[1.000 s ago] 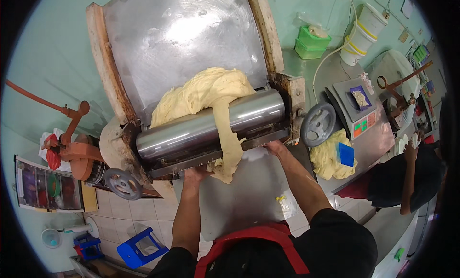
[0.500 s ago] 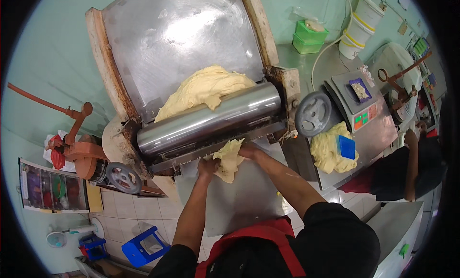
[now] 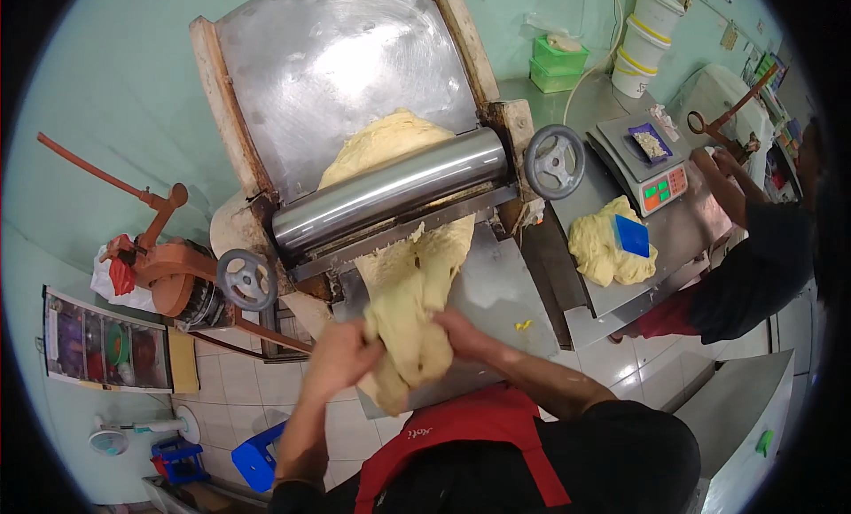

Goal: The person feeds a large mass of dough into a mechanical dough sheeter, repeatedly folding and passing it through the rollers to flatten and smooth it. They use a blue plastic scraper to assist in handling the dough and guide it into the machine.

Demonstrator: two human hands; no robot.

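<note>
A long sheet of pale yellow dough [image 3: 409,310] hangs out from under the steel roller [image 3: 390,193] of a dough sheeter, its near end folded and lumpy. My left hand [image 3: 345,357] is closed on the left edge of this dough, and my right hand [image 3: 463,335] grips its right edge. Beneath lies the lower metal tray [image 3: 505,288], partly covered by the dough. Behind the roller, more dough [image 3: 390,142] rests on the sloping steel plate [image 3: 346,53]. The fingertips are partly hidden by dough.
Handwheels [image 3: 556,162] flank the roller. On the right table stand a scale [image 3: 631,155], a dough heap [image 3: 603,248] with a blue scraper [image 3: 632,236], and green boxes [image 3: 558,62]. A co-worker [image 3: 753,257] is at the right. A blue stool [image 3: 257,456] stands on the floor.
Both hands have drawn back toward my body, pulling a much longer piece of dough out under the roller. The dough behind the roller has shrunk. The co-worker's arms have moved up toward the table.
</note>
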